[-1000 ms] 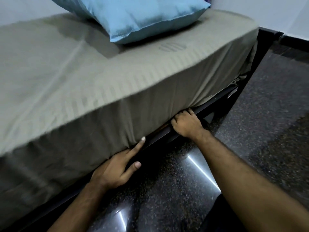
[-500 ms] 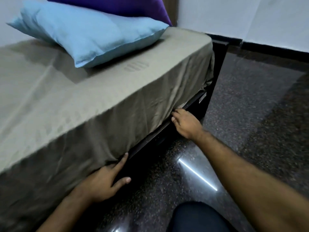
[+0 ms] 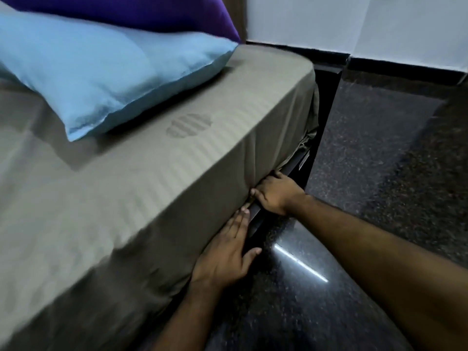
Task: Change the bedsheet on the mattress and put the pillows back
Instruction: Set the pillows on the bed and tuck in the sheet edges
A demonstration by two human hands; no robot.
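A grey-brown striped bedsheet (image 3: pixel 157 178) covers the mattress and hangs down its near side. A light blue pillow (image 3: pixel 109 79) lies on top, and a purple pillow (image 3: pixel 141 13) sits behind it. My left hand (image 3: pixel 228 254) lies flat with straight fingers against the sheet's lower edge, at the dark bed frame (image 3: pixel 255 221). Just beyond it, my right hand (image 3: pixel 276 193) has its fingertips pushed under the mattress edge, pressing the sheet in; those fingertips are hidden. Loose sheet bunches at the far corner (image 3: pixel 306 140).
Dark polished speckled floor (image 3: pixel 367 173) runs along the right of the bed, with a bright light streak reflected on it. White walls with a black skirting (image 3: pixel 405 67) close the far side. The bed frame's end post stands at the far corner.
Both hands have moved along the mattress edge toward the far corner and now sit close together. The view has shifted that way, bringing the purple pillow into sight.
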